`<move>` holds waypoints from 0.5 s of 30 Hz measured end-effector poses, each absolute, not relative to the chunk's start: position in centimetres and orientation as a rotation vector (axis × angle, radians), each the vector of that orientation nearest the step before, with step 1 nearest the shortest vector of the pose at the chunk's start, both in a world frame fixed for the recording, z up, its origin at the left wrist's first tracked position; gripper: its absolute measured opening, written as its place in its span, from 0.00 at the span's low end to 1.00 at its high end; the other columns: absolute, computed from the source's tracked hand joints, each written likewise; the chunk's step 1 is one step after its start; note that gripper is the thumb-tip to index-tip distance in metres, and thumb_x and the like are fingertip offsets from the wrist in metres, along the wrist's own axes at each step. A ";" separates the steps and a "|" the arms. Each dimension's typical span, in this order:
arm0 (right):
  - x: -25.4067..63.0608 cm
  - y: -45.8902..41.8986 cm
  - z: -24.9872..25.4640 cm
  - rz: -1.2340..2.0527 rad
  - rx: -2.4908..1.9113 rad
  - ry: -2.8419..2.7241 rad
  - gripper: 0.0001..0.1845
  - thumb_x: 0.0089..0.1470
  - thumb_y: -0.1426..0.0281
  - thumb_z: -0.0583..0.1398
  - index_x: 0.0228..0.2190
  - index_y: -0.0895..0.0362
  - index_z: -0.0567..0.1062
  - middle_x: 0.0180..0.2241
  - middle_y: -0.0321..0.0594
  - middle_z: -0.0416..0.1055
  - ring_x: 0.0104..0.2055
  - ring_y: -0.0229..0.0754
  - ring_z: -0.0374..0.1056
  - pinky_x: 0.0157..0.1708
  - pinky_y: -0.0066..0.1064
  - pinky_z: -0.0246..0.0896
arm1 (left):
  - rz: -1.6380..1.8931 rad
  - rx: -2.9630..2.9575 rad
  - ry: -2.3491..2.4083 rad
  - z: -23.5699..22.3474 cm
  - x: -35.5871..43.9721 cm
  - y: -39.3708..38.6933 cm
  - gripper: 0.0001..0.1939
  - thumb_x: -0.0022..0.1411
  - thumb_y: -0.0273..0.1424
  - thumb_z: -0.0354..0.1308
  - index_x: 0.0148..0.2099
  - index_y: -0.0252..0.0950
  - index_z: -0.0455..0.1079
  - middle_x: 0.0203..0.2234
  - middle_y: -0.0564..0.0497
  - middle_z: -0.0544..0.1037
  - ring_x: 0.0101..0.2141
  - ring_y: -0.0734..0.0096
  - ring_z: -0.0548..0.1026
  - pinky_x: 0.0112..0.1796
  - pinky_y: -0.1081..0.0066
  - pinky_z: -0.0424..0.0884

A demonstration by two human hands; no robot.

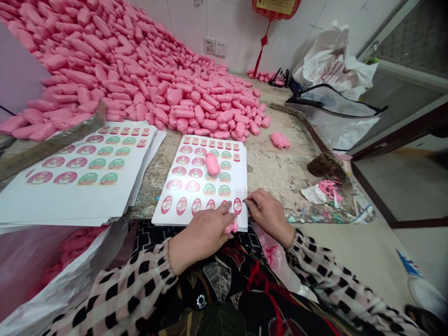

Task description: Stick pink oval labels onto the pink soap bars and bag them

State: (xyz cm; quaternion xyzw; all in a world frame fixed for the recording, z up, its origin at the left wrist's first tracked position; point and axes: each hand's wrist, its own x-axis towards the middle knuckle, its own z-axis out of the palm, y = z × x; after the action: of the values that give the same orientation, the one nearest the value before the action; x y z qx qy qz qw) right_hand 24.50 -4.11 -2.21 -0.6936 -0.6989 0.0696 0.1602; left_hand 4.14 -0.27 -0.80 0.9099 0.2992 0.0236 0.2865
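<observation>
My left hand [206, 232] is closed around a small pink plastic bottle [231, 227], mostly hidden under the fingers at the front edge of a sticker sheet [224, 145]. Its index finger reaches over the bottom row of oval stickers. At the sheet's right edge, my right hand [269, 212] is closed in a pinch. A small dark tip shows at its fingertips, beside the last oval sticker [237, 206]; what it belongs to is hidden. Another pink bottle [212, 164] lies on the upper middle of the sheet, over some of the round-topped stickers.
A large heap of pink bottles [140, 84] covers the back and left of the worktable [268, 163]. More sticker sheets [80, 200] are stacked at left beside a wooden strip [52, 144]. One bottle [280, 140] lies apart at right, near scraps [329, 190] and a clear bag [336, 116].
</observation>
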 end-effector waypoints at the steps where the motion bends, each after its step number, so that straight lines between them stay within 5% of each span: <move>1: 24.6 -4.1 -2.2 0.184 -1.983 -2.011 0.10 0.59 0.65 0.52 0.32 0.54 0.71 0.33 0.38 0.70 0.36 0.40 0.65 0.34 0.30 0.55 | 0.028 2.448 0.782 -1.0 4.1 -0.3 0.25 0.55 0.32 0.55 0.56 0.45 0.63 0.61 0.46 0.56 0.44 0.52 0.71 0.41 0.58 0.65; 15: 25.1 -3.8 -1.5 0.185 -1.960 -2.193 0.12 0.59 0.65 0.52 0.33 0.54 0.73 0.33 0.39 0.70 0.36 0.40 0.65 0.32 0.30 0.52 | -0.049 2.480 0.773 -1.4 4.4 -0.3 0.29 0.56 0.32 0.55 0.60 0.52 0.59 0.65 0.44 0.42 0.43 0.45 0.72 0.40 0.50 0.66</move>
State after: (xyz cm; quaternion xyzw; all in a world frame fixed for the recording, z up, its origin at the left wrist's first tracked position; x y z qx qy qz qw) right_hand 25.06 -3.85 -1.50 -0.6619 -0.7406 0.0624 0.0973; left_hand 4.39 -0.26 -1.42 0.9194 0.2866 -0.0183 0.2686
